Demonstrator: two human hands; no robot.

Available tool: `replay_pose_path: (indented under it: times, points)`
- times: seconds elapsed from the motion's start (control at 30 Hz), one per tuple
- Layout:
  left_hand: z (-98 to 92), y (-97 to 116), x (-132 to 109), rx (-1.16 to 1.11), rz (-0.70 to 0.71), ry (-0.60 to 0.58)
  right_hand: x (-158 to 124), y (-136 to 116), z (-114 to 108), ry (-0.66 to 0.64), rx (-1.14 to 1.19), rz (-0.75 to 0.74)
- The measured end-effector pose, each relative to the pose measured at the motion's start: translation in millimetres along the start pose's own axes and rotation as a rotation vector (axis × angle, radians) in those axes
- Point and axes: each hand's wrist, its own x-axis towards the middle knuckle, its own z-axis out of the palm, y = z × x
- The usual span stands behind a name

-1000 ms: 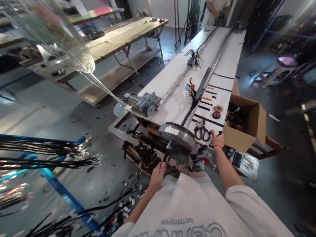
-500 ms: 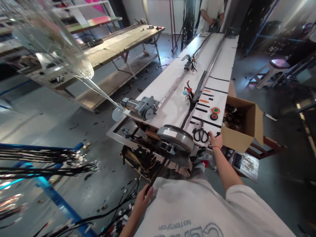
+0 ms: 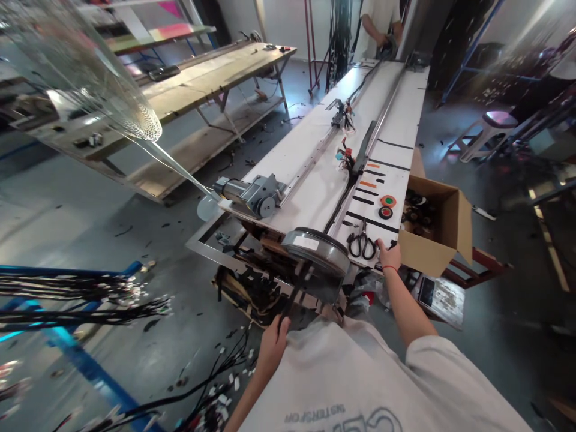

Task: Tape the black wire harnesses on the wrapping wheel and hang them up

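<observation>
Low in front of my shirt, my left hand is closed round a black cable bundle. The bundle runs up to a grey ring-shaped wheel at the near end of the long white table. Beyond the wheel, black cables continue along the table to a cluster of coloured connectors. My right hand grips the table's near right corner, beside a small black piece. Black-handled scissors lie just left of it. The undersides of my right fingers are hidden.
Tape rolls and short tape strips lie on the table's right side. A cardboard box stands against that side. A motor unit sits at the near left. A fan and blue cable rack are left. A co-worker stands at the far end.
My left hand has moved up and right, closer to the wheel, still around the black bundle. My right hand stays at the table corner. The whole view has shifted slightly.
</observation>
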Motion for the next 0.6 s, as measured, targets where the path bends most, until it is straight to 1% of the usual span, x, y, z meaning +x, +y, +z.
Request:
replay_pose_path:
  times: [0.23,0.4,0.47,0.53,0.57,0.6]
  points:
    - [18.1,20.3,19.5,0.008,0.025,-0.014,-0.8,-4.9,-2.0,-0.018,-0.009,0.031]
    - [31.8,32.4,32.5,-0.091,0.023,-0.073,-2.8,-8.6,-6.2,-0.052,-0.045,0.018]
    - [34.6,34.7,39.4,-0.162,0.032,-0.080,-4.4,-15.4,-11.0,0.016,-0.112,-0.074]
    - [36.2,32.3,48.3,-0.252,0.028,-0.073,-6.4,-30.4,-15.8,0.136,-0.167,-0.276]
    - [37.0,29.4,53.3,-0.296,0.010,-0.077,-7.9,-41.7,-17.2,0.160,-0.156,-0.397]
    - [38.1,26.1,58.2,-0.341,-0.019,-0.081,-10.3,-55.6,-17.5,0.120,-0.111,-0.509]
